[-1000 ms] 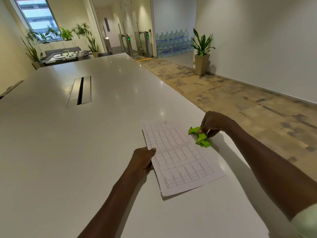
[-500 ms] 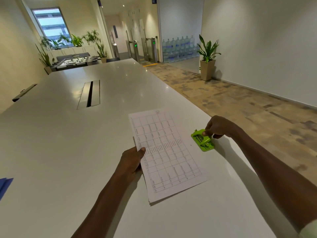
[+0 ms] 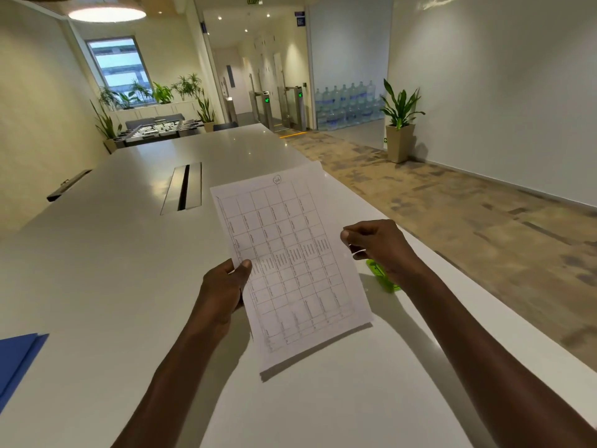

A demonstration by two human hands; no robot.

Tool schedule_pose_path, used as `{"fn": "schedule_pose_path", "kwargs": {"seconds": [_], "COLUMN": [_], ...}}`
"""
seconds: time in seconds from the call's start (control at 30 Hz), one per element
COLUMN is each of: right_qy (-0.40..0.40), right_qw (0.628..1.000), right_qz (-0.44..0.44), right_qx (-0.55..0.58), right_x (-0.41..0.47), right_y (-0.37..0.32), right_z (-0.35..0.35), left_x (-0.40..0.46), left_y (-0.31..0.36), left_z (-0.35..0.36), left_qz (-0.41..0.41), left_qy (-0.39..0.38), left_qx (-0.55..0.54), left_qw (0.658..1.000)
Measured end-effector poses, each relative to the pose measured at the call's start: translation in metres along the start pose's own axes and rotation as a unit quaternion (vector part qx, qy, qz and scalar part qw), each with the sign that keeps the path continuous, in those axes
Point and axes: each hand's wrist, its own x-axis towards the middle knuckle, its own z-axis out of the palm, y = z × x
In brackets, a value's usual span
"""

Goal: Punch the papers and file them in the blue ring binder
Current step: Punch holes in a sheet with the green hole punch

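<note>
The person held the printed sheet (image 3: 290, 263) — a page ruled into a grid of small text cells — raised above the long white table (image 3: 97, 270), its lower edge casting a dark shadow on the tabletop. The left hand (image 3: 223, 292) grasped the sheet's left edge, thumb on the front face and the other fingers behind the paper. The right hand (image 3: 378, 244) was at the sheet's right edge, fingers curled and pinching it near mid-height. Beneath and just behind the right wrist, a lime-green hole punch (image 3: 382, 278) rested on the table near its right side, partly hidden by the hand and released by both. At the far left margin, a corner of the blue ring binder (image 3: 16, 360) lay on the table, well apart from the sheet. Farther along the tabletop sat a recessed cable slot (image 3: 184, 189). Beyond the table's right edge, on the patterned carpet — against the pale wall — stood a potted plant (image 3: 400, 124), and stacked water bottles (image 3: 349, 105) lined the glass partition.
</note>
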Motion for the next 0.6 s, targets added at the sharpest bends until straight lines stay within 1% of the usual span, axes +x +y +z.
{"fn": "schedule_pose_path", "kwargs": {"seconds": [0.3, 0.43, 0.53, 0.6], "right_qy": [0.025, 0.057, 0.014, -0.003], "right_qw": [0.998, 0.993, 0.992, 0.989], "right_qz": [-0.061, -0.098, -0.124, -0.15], "right_qx": [-0.021, -0.03, 0.008, 0.018], "right_x": [-0.023, -0.036, -0.05, -0.058], "right_y": [-0.013, -0.025, -0.036, -0.037], "right_z": [0.055, 0.082, 0.101, 0.112], "left_x": [-0.018, -0.033, -0.045, -0.053], "left_y": [0.011, 0.017, 0.026, 0.023], "left_z": [-0.045, -0.055, -0.06, -0.063], "left_qz": [0.045, 0.104, 0.172, 0.194], "left_qy": [0.068, 0.111, 0.138, 0.166], "left_qx": [0.054, 0.06, 0.062, 0.061], "left_qw": [0.995, 0.987, 0.973, 0.965]}}
